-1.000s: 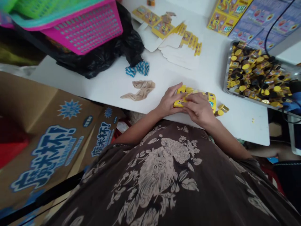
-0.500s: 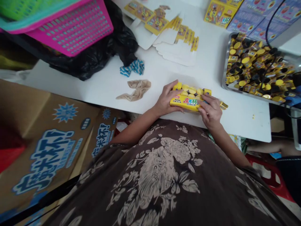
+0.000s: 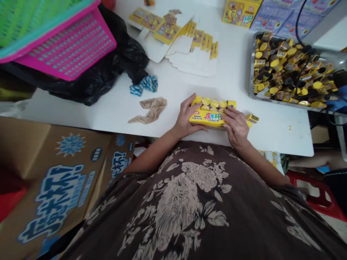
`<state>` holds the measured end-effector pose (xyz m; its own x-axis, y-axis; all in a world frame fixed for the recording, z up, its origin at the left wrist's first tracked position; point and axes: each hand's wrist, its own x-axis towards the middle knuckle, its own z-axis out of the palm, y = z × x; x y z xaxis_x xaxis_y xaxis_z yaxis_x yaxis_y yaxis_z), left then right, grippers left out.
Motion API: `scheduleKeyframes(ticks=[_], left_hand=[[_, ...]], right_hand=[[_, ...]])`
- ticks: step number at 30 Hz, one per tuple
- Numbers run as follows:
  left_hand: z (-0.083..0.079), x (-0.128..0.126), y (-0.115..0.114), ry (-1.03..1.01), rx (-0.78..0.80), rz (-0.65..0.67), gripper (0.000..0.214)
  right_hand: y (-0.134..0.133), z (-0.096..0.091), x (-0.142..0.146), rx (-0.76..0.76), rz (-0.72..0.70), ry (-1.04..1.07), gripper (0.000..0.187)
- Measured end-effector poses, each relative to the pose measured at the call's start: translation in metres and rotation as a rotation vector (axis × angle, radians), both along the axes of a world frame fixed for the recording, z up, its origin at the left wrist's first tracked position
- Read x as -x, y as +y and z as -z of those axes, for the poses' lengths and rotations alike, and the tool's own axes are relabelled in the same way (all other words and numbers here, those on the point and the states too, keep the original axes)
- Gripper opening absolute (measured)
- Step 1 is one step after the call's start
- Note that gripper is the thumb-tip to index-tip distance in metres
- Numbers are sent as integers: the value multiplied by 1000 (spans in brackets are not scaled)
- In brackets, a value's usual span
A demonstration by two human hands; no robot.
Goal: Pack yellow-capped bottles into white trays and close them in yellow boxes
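Between my two hands is a yellow box [image 3: 210, 118] with Chinese lettering on its side. Its top shows two rows of small cups with round yellow lids [image 3: 214, 103]. My left hand [image 3: 184, 117] grips the box's left end, thumb along the near side and fingers over the top. At the right end my right hand [image 3: 236, 124] is closed on the box, fingers across its top edge and side. A loose small yellow cup [image 3: 252, 118] lies on its side just right of my right hand.
A metal tray [image 3: 252, 72] of small yellow cups stands at right. Flattened yellow-and-white cartons [image 3: 189, 61] lie at the back, near stacked boxes [image 3: 240, 12]. At left are a pink basket [image 3: 78, 47], a black bag [image 3: 108, 72], a beige cloth [image 3: 150, 110] and cardboard boxes [image 3: 62, 180].
The camera view has shifted slightly, so the table's things appear a little to the left. Both hands keep hold of the box, which sits flatter now. The loose cup shows more clearly.
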<state>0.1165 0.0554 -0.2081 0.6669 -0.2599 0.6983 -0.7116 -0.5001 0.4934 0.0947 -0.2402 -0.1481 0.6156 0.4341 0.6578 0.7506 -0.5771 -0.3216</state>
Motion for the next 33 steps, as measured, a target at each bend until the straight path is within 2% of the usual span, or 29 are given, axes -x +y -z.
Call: scheduleKeyframes(ticks=[3,6,8,11,12,17,20,22,23,25,28,30,31,33], left_hand=[[-3,2,3,43,-35,-26,116],[-8,9,6,48,-101,-91,107],[-11,18,5,-3,-144,-107,84],[-15,31,-4,-123,-222,-43,34],[-18,34,-9,-179,-250,-29,27],[-50,34,-38,-529,-359,-96,18],[-69,26,-52,-583,-442,-140,23],[-74,19,-59,-536,-486,-157,25],[-74,15,-62,-501,-500,-159,26],[-72,9,-65,-428,-509,-162,27],[-67,1,-67,-385,-490,-192,26],[-65,-3,-64,-387,-483,-197,24],[-64,-6,-63,-388,-477,-192,23],[-64,-10,-59,-390,-463,-172,20]], right_hand=[[-5,12,4,48,-58,-25,58],[-11,20,9,114,-39,31,68],[-12,24,11,135,3,66,65],[-11,28,7,150,36,93,55],[-9,29,5,146,34,97,52],[2,24,0,74,36,-17,45],[-7,14,0,67,120,-76,33],[-34,5,0,42,237,-72,24],[-55,0,1,8,340,-71,21],[-110,-15,6,-110,651,-70,13],[-209,-43,19,-359,1281,-26,9],[-270,-62,30,-431,1524,36,16],[-296,-71,36,-431,1697,133,18],[-336,-87,49,-387,1886,293,17]])
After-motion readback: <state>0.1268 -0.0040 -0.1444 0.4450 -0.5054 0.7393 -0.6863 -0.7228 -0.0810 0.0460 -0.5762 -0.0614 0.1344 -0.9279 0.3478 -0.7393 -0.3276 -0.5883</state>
